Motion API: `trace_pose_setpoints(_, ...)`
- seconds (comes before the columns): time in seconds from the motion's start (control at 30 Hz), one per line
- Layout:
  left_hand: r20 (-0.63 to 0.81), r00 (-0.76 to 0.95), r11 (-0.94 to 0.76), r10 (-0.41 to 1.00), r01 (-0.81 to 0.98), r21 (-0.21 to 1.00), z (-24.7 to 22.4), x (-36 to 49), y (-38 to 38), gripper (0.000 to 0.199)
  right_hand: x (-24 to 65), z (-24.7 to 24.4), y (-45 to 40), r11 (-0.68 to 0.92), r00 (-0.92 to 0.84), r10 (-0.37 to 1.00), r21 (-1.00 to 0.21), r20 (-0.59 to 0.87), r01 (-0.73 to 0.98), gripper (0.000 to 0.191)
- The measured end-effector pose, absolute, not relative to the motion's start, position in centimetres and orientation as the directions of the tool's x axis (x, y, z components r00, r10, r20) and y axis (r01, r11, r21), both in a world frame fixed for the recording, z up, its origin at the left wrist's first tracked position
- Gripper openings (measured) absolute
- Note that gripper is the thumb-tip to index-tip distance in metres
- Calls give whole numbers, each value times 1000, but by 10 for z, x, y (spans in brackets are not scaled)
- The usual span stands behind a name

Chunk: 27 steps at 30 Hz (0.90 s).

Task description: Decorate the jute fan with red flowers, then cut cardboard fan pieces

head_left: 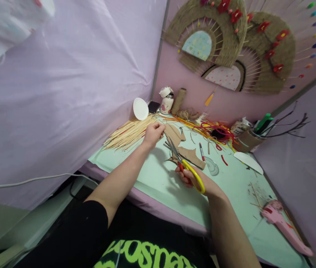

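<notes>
My right hand (187,176) is closed on yellow-handled scissors (192,174), whose blades point up and left, slightly parted. Ahead of the blade tips my left hand (154,133) is closed in a pinch at the left end of a brown cardboard piece (174,134). More cut cardboard (190,154) lies on the pale green table cover beside and under the blades. Whether the blades touch the held piece cannot be made out.
Thin wooden sticks (128,134) lie at the left. Behind are a white jar (166,104), twine and coloured cords. A marker (201,152) and protractor (212,166) lie right of the scissors; a pink glue gun (283,227) is at the far right.
</notes>
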<state>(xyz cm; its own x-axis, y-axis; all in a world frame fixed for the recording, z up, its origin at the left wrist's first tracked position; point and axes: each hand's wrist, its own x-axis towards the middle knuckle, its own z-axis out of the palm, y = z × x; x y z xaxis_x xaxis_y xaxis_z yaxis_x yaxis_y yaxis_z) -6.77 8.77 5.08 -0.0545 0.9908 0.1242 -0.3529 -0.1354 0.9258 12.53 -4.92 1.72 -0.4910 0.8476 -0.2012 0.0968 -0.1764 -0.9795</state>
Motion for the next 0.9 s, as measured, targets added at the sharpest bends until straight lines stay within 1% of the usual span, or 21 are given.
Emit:
trace_pose_setpoints(0.13,156,-27,-156,987,-337,929,49,-67,88,22,125,16,-49,-163,-491,851,-982,-187,92,44)
trace_pose_setpoints(0.33,161,11,-147,987,-359,922,50,-70,91,19,121,17,-50,-215,-463,858,-974,-223,71,49)
trace_pose_setpoints(0.53,127,22,-109,992,-382,918,49,-72,94,18,118,19,-52,-237,-447,864,-970,-232,46,51)
trace_pose_setpoints(0.67,98,27,-79,995,-401,913,48,-72,95,18,118,19,-51,-247,-456,857,-968,-240,47,47)
trace_pose_setpoints(0.9,65,45,-40,997,-421,906,49,-73,95,22,114,25,-52,-270,-399,868,-955,-295,118,51)
